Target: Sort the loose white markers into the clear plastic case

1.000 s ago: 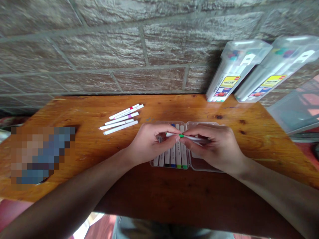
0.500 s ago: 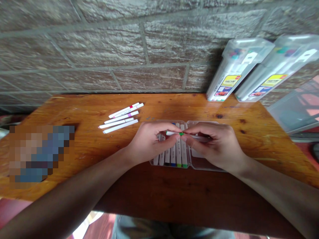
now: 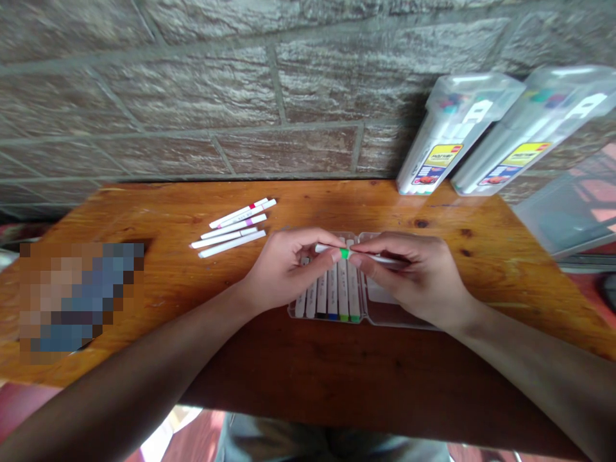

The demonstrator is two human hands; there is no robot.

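A person's left hand (image 3: pixel 283 273) and right hand (image 3: pixel 421 269) pinch a white green-banded marker (image 3: pixel 344 253) between thumbs and fingers, the left hand closed on one end and the right hand on the other, just above an open clear case (image 3: pixel 402 314). The fingertips meet near the green band. Inside the left half of the case, white markers (image 3: pixel 333 295) lie side by side, several with colored ends, among them blue and green.

To the left of the case and farther back, five loose markers (image 3: pixel 231 235) rest on the wooden table (image 3: pixel 312 366), one banded red, another purple. Two clear marker boxes (image 3: pixel 433 151) with yellow labels stand tilted beyond the case to its right, before a stone-block wall (image 3: pixel 192 96). A pixelated patch (image 3: pixel 86 295) covers something well left of the case.
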